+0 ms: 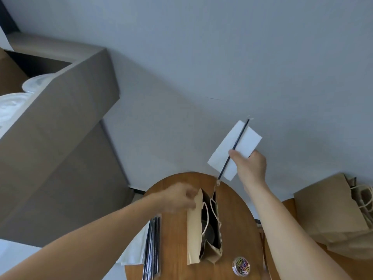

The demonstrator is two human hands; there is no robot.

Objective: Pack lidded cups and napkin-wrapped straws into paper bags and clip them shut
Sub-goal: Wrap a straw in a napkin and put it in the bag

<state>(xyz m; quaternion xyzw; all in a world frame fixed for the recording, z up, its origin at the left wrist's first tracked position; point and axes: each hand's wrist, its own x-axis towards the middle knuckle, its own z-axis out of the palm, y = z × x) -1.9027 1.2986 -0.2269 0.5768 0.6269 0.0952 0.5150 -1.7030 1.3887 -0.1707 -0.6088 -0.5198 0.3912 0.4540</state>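
**Straw and napkin held above the open bag**

The right hand is raised over the far edge of the round wooden table. Its thumb and fingers pinch a white napkin with a thin dark straw lying lengthwise across it. The napkin is flat, not rolled round the straw. The straw's lower tip hangs just above the far rim of the paper bag.

The bag stands in the middle of the table with its mouth spread open and its white cord handles drooping inside. The left hand grips the top of the bag's left wall, fingers curled over the edge. Deep in the bag sits a dark round shape, probably the lid of a cup, though the shadow hides most of it.

Left of the bag, a bundle of spare straws lies along the table edge on top of a stack of white napkins. Near the front right of the table is a clear round tub of coloured paper clips, apart from the bag.

To the right, on a second wooden surface, a pile of flat brown bags lies on its side. At far left an open cardboard box holds white lids
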